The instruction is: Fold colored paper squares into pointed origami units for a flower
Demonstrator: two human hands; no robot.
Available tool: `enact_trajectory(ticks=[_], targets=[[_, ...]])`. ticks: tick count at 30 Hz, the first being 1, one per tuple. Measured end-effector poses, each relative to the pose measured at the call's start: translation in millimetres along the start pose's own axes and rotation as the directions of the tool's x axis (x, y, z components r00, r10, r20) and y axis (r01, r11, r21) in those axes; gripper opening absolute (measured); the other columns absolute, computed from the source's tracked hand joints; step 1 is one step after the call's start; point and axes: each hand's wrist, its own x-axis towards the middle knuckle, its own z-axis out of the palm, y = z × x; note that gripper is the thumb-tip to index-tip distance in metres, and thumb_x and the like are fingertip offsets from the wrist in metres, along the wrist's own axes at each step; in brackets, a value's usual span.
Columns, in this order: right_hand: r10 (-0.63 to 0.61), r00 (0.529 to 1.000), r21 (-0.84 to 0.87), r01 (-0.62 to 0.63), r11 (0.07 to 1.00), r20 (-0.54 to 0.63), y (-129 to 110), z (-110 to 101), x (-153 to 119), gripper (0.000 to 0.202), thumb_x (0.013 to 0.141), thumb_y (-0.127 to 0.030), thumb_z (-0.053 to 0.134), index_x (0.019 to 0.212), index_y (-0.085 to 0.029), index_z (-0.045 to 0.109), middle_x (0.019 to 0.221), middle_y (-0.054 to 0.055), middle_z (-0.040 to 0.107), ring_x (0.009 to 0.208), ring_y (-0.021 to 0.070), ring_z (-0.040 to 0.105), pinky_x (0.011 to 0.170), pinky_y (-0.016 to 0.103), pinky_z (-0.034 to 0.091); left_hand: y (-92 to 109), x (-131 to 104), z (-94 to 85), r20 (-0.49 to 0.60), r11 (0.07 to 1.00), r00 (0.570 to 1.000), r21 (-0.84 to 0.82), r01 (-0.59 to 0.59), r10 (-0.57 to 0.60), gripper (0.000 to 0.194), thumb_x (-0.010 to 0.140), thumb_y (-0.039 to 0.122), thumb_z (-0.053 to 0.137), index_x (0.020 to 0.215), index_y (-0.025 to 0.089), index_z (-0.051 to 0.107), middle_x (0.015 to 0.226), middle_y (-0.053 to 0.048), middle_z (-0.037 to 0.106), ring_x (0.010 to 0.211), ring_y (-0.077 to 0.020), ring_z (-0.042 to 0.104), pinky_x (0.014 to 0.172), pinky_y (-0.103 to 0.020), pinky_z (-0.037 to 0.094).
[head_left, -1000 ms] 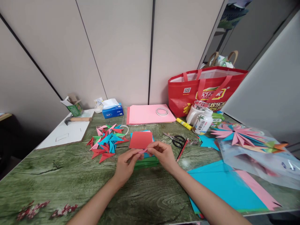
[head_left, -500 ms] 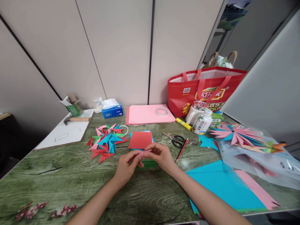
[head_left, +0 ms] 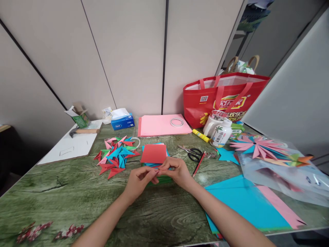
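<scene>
Between the fingertips of both hands is a small folded piece of pink paper (head_left: pixel 157 171), mostly hidden by the fingers. My left hand (head_left: pixel 140 179) pinches it from the left, and my right hand (head_left: pixel 175 171) pinches it from the right. Just behind the hands lies a stack of square paper with a red sheet (head_left: pixel 153 153) on top and blue and green edges below. To the left is a heap of folded paper pieces (head_left: pixel 117 156) in red, blue, pink and green. Scissors (head_left: pixel 193 154) and a red pencil (head_left: pixel 198 164) lie right of my right hand.
Large blue sheets (head_left: pixel 246 202) lie at the front right, near a plastic bag (head_left: pixel 277 175) and a pink paper star (head_left: pixel 257 147). Behind stand a white bottle (head_left: pixel 221 133), a red bag (head_left: pixel 195 106), pink sheets (head_left: pixel 156 125) and a tissue box (head_left: pixel 122 122). A hammer (head_left: pixel 86 131) rests far left.
The fingers have shifted slightly around the pink paper, and less of it shows now. The right fingers have curled a little more. Other things lie as before.
</scene>
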Motion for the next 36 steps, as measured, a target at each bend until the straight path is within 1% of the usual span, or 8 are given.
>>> enact_trajectory(ticks=[10,17,21,23,25,27,29,36], targets=[[0.134,0.99,0.159,-0.138,0.978,0.037,-4.3,-6.3,4.2,0.013,0.06,-0.026,0.072,0.065,-0.016,0.066,0.067,0.001,0.066,0.064,0.0132,0.06,0.063,0.026,0.047,-1.2,2.9,-6.0,0.238,0.843,0.94,-0.427,0.328,-0.246,0.02,0.074,0.03,0.059,0.085,0.014,0.06,0.064,-0.002,0.062,0.05,-0.0123,0.059,0.046,-0.024,0.048],[0.077,0.978,0.079,-0.094,0.992,0.195,-9.9,-8.4,2.1,0.013,0.062,-0.027,0.07,0.063,-0.016,0.065,0.068,0.002,0.065,0.064,0.0139,0.06,0.061,0.026,0.047,1.5,0.3,-11.2,0.539,0.753,0.798,-0.4,0.523,-0.268,0.023,0.072,0.033,0.061,0.079,0.011,0.06,0.061,-0.002,0.057,0.047,-0.0132,0.059,0.042,-0.023,0.046],[0.052,0.998,-0.253,-0.04,0.967,0.043,-4.8,-16.5,7.2,0.016,0.075,-0.026,0.057,0.087,-0.019,0.064,0.084,0.005,0.066,0.076,0.0171,0.06,0.069,0.029,0.047,0.7,0.3,-7.8,0.367,0.838,0.906,-0.409,0.36,-0.21,0.018,0.073,0.031,0.061,0.074,0.013,0.057,0.063,-0.002,0.058,0.053,-0.0142,0.06,0.052,-0.026,0.047],[-0.005,0.989,-0.598,-0.084,0.797,-0.147,0.6,-28.5,11.1,0.021,0.082,-0.017,0.044,0.09,-0.017,0.063,0.09,0.008,0.065,0.085,0.0193,0.058,0.078,0.032,0.043,0.2,1.2,-5.5,0.19,0.899,0.971,-0.384,0.211,-0.147,0.017,0.074,0.03,0.059,0.072,0.014,0.055,0.066,-0.003,0.06,0.058,-0.0148,0.06,0.058,-0.028,0.048],[0.034,0.96,-0.839,-0.259,0.479,-0.277,4.7,-42.6,14.1,0.032,0.078,-0.005,0.038,0.098,-0.014,0.061,0.101,0.014,0.061,0.097,0.0237,0.052,0.083,0.035,0.039,-0.4,2.0,-3.9,0.045,0.939,0.996,-0.333,0.092,-0.082,0.015,0.075,0.029,0.058,0.073,0.015,0.054,0.067,-0.003,0.061,0.061,-0.0151,0.06,0.061,-0.029,0.048],[0.153,0.907,-0.894,-0.415,0.169,-0.392,5.9,-54.6,15.6,0.035,0.077,-0.002,0.037,0.103,-0.012,0.058,0.101,0.018,0.059,0.096,0.0269,0.053,0.079,0.038,0.04,-0.8,2.4,-2.9,-0.038,0.958,0.999,-0.287,0.017,-0.029,0.012,0.075,0.027,0.058,0.077,0.016,0.052,0.067,-0.001,0.061,0.061,-0.0146,0.06,0.06,-0.028,0.048],[0.253,0.848,-0.878,-0.477,-0.019,-0.466,4.5,-61.6,16.1,0.033,0.078,-0.003,0.035,0.101,-0.01,0.058,0.095,0.02,0.059,0.091,0.0292,0.055,0.074,0.039,0.041,-1.1,2.1,-2.2,-0.08,0.966,0.997,-0.258,-0.027,0.006,0.013,0.075,0.025,0.057,0.084,0.017,0.051,0.067,0.0,0.06,0.06,-0.0142,0.06,0.058,-0.027,0.048],[0.33,0.804,-0.867,-0.485,-0.118,-0.495,1.7,-62.0,16.7,0.029,0.079,-0.005,0.037,0.098,-0.009,0.058,0.093,0.022,0.058,0.091,0.03,0.056,0.072,0.04,0.041,-4.1,1.3,-0.8,-0.142,0.976,0.99,-0.211,-0.045,0.015,0.025,0.074,0.026,0.057,0.096,0.019,0.048,0.067,0.002,0.06,0.059,-0.015,0.062,0.056,-0.028,0.048]])
